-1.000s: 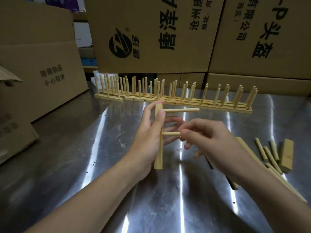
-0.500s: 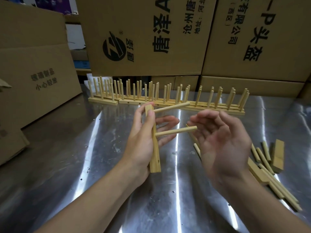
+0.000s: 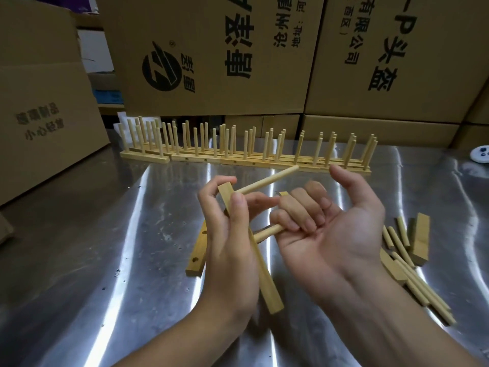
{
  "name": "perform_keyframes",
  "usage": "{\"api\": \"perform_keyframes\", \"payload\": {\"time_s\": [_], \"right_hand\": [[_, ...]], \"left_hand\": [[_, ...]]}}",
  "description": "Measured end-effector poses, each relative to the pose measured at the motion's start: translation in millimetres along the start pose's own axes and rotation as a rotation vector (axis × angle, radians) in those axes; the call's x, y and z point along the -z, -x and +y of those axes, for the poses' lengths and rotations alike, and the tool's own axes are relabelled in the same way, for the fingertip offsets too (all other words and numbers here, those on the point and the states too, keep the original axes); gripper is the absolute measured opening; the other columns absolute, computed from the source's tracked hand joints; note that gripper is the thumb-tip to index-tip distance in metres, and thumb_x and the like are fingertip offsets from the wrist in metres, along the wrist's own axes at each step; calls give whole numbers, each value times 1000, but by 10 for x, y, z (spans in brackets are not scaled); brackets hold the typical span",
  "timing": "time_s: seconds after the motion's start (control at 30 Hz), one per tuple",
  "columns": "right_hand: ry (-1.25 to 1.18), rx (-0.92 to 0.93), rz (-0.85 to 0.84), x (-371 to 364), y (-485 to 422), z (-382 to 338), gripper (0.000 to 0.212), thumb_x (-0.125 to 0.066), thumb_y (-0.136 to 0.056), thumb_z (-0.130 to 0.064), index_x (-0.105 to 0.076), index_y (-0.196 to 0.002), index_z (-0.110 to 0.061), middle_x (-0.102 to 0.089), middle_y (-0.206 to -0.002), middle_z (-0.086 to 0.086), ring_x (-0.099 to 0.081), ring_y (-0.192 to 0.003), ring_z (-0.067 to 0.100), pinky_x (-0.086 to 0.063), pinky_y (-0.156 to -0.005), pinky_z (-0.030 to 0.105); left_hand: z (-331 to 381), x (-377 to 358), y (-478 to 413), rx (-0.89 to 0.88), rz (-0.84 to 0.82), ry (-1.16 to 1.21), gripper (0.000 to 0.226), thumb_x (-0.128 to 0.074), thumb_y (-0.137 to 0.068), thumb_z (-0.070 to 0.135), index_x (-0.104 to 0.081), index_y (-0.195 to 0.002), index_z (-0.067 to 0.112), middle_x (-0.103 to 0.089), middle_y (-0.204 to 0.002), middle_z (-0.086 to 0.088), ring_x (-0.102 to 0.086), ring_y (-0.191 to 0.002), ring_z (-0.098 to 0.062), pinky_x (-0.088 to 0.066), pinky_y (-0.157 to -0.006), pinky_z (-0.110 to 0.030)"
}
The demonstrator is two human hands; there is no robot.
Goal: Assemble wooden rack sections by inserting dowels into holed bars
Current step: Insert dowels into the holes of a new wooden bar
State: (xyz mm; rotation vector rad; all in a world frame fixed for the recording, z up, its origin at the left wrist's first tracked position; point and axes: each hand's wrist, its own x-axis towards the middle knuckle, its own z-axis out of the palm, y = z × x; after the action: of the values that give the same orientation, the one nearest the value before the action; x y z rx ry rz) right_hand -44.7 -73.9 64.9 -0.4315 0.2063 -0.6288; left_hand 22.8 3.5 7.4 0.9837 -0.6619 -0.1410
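Note:
My left hand (image 3: 230, 234) grips a holed wooden bar (image 3: 267, 282), held above the table with its lower end slanting right. Two dowels stick out of the bar to the right. The upper dowel (image 3: 267, 180) points up and right. The lower dowel (image 3: 266, 231) runs into my right hand (image 3: 333, 229), whose palm faces up with the fingers curled round that dowel. A second holed bar (image 3: 197, 256) lies on the table behind my left hand. Loose dowels (image 3: 412, 276) and a short bar (image 3: 420, 239) lie at the right.
A long row of assembled rack sections (image 3: 238, 152) stands along the back of the metal table (image 3: 105, 260). Cardboard boxes (image 3: 211, 54) wall the back and the left side. A small white object (image 3: 480, 153) sits at the far right edge.
My right hand has turned palm up and its fingers have closed round the lower dowel. The bar in my left hand has tilted, its lower end now further right.

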Motion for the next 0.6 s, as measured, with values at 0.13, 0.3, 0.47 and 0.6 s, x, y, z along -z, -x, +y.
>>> {"api": "perform_keyframes", "payload": {"time_s": [0.13, 0.3, 0.47, 0.6], "right_hand": [[-6, -49, -41, -1, 37, 36, 50, -63, -92, -38, -32, -57, -21, -17, -54, -6, -20, -45, 10, -25, -46, 24], [99, -24, -18, -58, 52, 105, 60, -66, -97, -34, -30, -50, -23, -18, -46, -6, -17, -40, 10, -27, -41, 23], [130, -25, 37, -149, 42, 216, 64, -67, -99, -33, -37, -45, -22, -20, -41, -7, -18, -33, 8, -27, -34, 19], [159, 22, 39, -180, 79, 266, 68, -59, -104, -40, -34, -43, -24, -18, -41, -7, -17, -35, 9, -27, -34, 21]], "left_hand": [[32, -18, 62, -21, 34, 33, 13, -46, -106, 48, -54, -115, 46, -74, -104, -4, -72, -109, -26, -48, -104, -72], [66, -33, 127, -66, 72, 11, 15, -41, -108, 41, -54, -115, 45, -72, -100, -4, -70, -103, -26, -54, -97, -64], [81, -59, 182, -161, 111, 23, 16, -39, -109, 36, -51, -120, 37, -72, -99, -3, -71, -98, -21, -56, -85, -39], [74, -54, 188, -90, 141, 96, 18, -38, -108, 37, -54, -110, 45, -72, -103, -7, -70, -96, -24, -51, -87, -45]]}}
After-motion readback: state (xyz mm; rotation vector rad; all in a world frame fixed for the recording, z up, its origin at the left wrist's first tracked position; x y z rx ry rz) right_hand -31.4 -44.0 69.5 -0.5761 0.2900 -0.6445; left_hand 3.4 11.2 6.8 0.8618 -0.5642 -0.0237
